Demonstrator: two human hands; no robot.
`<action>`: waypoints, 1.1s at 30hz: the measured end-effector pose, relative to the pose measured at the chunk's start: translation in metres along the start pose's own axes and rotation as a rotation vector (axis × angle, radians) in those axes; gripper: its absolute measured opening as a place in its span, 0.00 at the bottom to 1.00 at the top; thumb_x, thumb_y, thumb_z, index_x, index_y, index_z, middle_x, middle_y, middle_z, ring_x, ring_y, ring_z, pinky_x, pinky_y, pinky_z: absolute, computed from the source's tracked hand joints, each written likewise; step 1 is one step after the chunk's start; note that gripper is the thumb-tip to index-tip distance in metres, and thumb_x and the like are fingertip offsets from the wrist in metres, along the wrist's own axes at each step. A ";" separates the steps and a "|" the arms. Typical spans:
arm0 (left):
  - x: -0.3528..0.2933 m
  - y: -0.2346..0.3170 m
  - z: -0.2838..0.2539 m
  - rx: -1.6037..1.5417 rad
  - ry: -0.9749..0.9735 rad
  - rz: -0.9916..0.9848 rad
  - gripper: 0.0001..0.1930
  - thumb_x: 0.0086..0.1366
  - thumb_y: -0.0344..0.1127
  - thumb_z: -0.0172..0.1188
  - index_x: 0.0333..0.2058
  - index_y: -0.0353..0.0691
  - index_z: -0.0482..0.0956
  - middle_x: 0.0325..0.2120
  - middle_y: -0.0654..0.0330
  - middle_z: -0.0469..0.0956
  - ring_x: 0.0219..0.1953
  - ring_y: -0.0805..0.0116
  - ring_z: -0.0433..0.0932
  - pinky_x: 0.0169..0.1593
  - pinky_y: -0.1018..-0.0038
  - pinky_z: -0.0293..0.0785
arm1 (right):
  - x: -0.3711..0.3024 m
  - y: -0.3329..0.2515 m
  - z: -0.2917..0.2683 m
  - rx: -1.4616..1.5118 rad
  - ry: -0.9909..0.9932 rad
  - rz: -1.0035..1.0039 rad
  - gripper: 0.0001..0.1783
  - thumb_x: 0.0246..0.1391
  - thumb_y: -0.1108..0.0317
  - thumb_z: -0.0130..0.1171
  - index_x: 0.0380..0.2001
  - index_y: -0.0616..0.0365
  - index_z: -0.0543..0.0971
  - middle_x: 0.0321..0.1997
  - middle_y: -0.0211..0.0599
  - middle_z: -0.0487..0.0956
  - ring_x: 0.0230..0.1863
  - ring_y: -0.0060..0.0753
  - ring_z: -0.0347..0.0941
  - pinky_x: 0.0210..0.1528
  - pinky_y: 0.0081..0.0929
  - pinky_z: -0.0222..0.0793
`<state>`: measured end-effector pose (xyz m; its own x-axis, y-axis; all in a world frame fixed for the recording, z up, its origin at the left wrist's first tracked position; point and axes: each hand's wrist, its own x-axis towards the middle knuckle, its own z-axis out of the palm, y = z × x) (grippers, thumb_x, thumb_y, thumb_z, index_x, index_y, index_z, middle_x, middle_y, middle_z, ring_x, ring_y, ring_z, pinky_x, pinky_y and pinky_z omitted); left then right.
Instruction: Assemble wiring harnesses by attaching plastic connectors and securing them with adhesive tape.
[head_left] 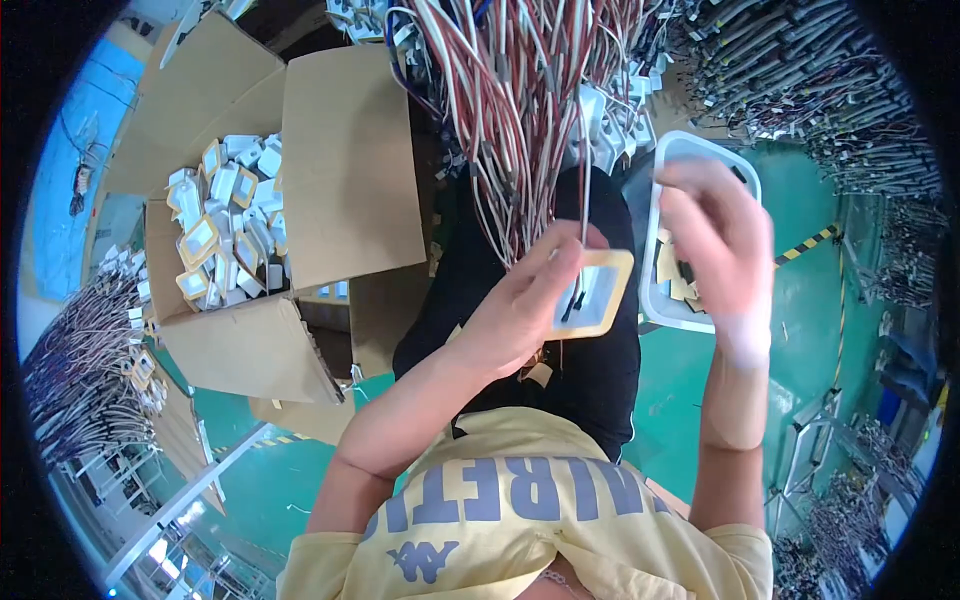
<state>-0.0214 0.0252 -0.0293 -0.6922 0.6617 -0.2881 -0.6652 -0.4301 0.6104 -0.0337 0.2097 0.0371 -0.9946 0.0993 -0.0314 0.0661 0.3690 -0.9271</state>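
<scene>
My left hand (520, 300) is closed around one side of a small square housing (595, 290) with a pale yellow rim and a light inside, held over my lap. Thin black leads with dark ends lie in its hollow, and a pale wire runs up from it. My right hand (715, 240), blurred by motion, is raised above a white plastic bin (688, 322). Its fingers look bent, but whether they hold anything cannot be made out. Dark and tan flat pieces (678, 275) lie in the bin.
At the left, an open cardboard box (240, 345) holds a heap of white housings (230, 220), several yellow-rimmed. A thick bundle of red, white and brown wires (510, 110) hangs down in front of me. More cable bundles (800, 60) lie at the far right and left (90, 380).
</scene>
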 end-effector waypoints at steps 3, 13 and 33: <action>0.004 -0.007 0.013 0.036 0.148 0.077 0.20 0.72 0.53 0.40 0.48 0.43 0.64 0.34 0.66 0.70 0.37 0.81 0.71 0.42 0.82 0.68 | -0.050 -0.001 0.016 -0.304 0.043 -0.281 0.07 0.51 0.72 0.57 0.34 0.62 0.78 0.23 0.33 0.74 0.21 0.25 0.68 0.25 0.24 0.63; 0.008 -0.006 0.005 0.746 0.150 0.496 0.23 0.69 0.53 0.47 0.51 0.39 0.61 0.40 0.61 0.67 0.40 0.78 0.67 0.44 0.80 0.66 | -0.038 0.021 0.027 0.015 -0.289 0.013 0.07 0.50 0.68 0.60 0.24 0.60 0.80 0.19 0.40 0.75 0.19 0.35 0.71 0.24 0.27 0.67; -0.065 0.028 0.035 0.520 0.292 0.407 0.13 0.61 0.25 0.60 0.46 0.30 0.77 0.34 0.56 0.79 0.35 0.72 0.80 0.40 0.78 0.80 | -0.045 -0.009 0.037 0.796 -0.245 0.245 0.07 0.55 0.68 0.58 0.31 0.62 0.77 0.31 0.31 0.78 0.24 0.16 0.70 0.24 0.14 0.64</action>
<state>0.0146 -0.0086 0.0320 -0.9518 0.2886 -0.1039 -0.1692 -0.2116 0.9626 0.0076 0.1671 0.0332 -0.9551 -0.1439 -0.2589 0.2955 -0.4025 -0.8664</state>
